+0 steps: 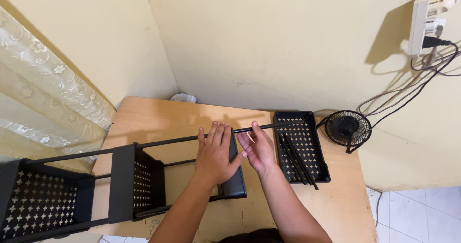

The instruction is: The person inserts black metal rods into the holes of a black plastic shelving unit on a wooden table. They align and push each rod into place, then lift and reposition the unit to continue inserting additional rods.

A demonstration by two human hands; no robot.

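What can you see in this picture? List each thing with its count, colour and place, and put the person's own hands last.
Shelf rack: one, black, lying on its side across the table's left part, its perforated trays joined by thin rods.
Loose tray: one, black, perforated, flat on the table at right.
Loose rods: several, black, lying in the loose tray.
Table: one, light wood, in the room's corner.
Desk fan: one, black, small, at the table's right edge.
Power strip: one, white, on the wall upper right, cables hanging.
Curtain: one, cream, patterned, far left.
Left hand: flat on the rack's end tray.
Right hand: fingers at the top rod.
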